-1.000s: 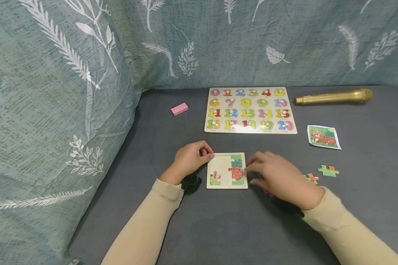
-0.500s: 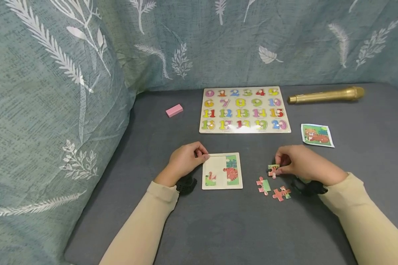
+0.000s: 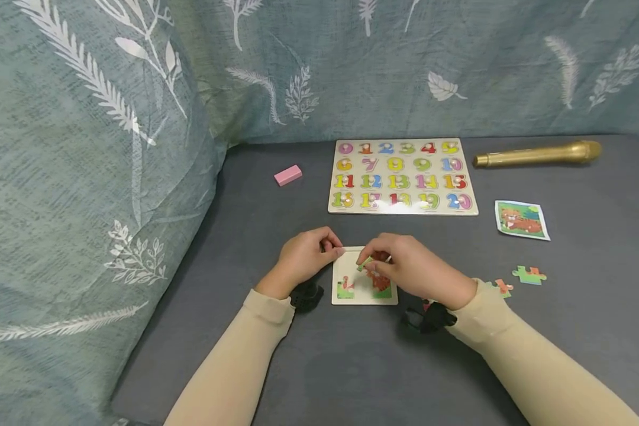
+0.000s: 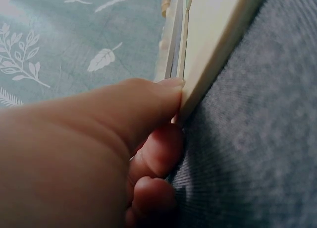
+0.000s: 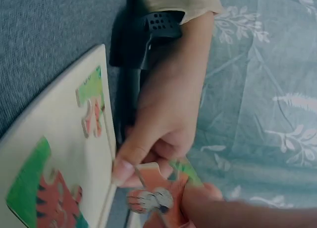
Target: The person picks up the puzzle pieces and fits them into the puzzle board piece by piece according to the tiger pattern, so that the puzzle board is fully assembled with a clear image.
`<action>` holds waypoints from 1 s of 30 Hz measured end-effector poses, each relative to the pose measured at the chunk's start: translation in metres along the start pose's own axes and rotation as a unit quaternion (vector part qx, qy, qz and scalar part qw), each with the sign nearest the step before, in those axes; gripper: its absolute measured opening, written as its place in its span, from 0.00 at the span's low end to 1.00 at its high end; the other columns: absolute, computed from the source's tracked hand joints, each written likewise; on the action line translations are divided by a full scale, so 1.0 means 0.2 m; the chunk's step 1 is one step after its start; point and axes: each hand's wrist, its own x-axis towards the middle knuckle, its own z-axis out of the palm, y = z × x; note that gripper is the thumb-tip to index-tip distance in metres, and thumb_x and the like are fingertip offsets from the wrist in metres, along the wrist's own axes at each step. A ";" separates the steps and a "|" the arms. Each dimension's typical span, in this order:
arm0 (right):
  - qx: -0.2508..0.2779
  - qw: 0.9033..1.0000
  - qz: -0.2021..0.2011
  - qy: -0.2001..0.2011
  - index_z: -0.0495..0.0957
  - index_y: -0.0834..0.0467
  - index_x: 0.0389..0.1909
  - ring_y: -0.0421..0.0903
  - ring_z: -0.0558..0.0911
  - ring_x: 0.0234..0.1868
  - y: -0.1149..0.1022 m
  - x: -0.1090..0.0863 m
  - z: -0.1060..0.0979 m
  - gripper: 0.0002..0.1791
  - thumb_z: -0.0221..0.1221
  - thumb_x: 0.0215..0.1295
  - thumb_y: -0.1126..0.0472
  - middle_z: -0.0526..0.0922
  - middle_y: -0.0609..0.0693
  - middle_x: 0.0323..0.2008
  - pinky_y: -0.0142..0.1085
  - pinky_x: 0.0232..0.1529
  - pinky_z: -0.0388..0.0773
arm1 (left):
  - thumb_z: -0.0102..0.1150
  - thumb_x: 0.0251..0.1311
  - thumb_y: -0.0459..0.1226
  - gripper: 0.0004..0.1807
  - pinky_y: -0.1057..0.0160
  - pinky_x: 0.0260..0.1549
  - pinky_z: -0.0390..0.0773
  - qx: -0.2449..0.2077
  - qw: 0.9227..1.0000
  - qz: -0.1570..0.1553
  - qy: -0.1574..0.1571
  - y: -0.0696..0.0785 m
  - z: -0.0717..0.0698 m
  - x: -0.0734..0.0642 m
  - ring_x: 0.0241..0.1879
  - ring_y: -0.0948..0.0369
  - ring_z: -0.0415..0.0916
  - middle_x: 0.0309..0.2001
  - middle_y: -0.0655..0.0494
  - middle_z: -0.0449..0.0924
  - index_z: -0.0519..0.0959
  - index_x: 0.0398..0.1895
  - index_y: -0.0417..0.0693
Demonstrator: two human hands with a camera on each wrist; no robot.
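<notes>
My left hand (image 3: 305, 257) pinches the far left corner of a small wooden puzzle tray (image 3: 362, 296) between thumb and fingers; the left wrist view shows the thumb (image 4: 158, 99) on that corner. Between the thumb and fingers of my right hand (image 3: 415, 266) is a jigsaw piece (image 5: 166, 193), orange with a white animal-face part and some green. That hand is over the tray's far half, covering part of it. Inside the tray lie a piece (image 3: 345, 289) at the near left and joined pieces (image 3: 380, 284) along the right side.
Loose jigsaw pieces (image 3: 530, 275) lie right of the tray, some partly hidden by the right arm. Further back are a tiger picture card (image 3: 522, 220), a number puzzle board (image 3: 402, 177), a gold microphone (image 3: 538, 155) and a pink block (image 3: 288, 175). A patterned curtain (image 3: 325, 71) borders the table.
My right hand went from the tray's right edge to the loose pieces, took up a jigsaw piece, and carried it left over the tray. The left hand stays at its corner.
</notes>
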 end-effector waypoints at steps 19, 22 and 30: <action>-0.031 0.999 -0.010 -0.010 0.89 0.59 0.38 0.40 0.80 0.27 -0.02 0.22 0.12 0.04 0.71 0.65 0.69 0.87 0.47 0.31 0.35 0.29 0.79 | 0.68 0.70 0.41 0.03 0.62 0.28 0.68 0.013 1.000 -0.006 -0.002 -0.01 0.00 -0.02 0.24 0.63 0.71 0.28 0.62 0.77 0.85 0.40 0.53; -0.036 0.999 -0.007 -0.022 0.89 0.60 0.39 0.41 0.80 0.26 -0.02 0.24 0.13 0.05 0.72 0.63 0.70 0.87 0.48 0.33 0.34 0.27 0.78 | 0.68 0.69 0.39 0.02 0.64 0.27 0.68 0.016 1.000 0.000 -0.003 -0.01 0.00 -0.01 0.24 0.64 0.71 0.28 0.62 0.77 0.85 0.41 0.52; -0.050 0.998 -0.033 -0.014 0.87 0.60 0.39 0.42 0.83 0.35 -0.01 0.23 0.15 0.07 0.73 0.61 0.71 0.86 0.49 0.35 0.34 0.32 0.80 | 0.68 0.68 0.36 0.02 0.64 0.28 0.67 0.023 1.000 -0.005 0.000 0.01 0.00 -0.01 0.26 0.63 0.72 0.28 0.60 0.77 0.85 0.41 0.51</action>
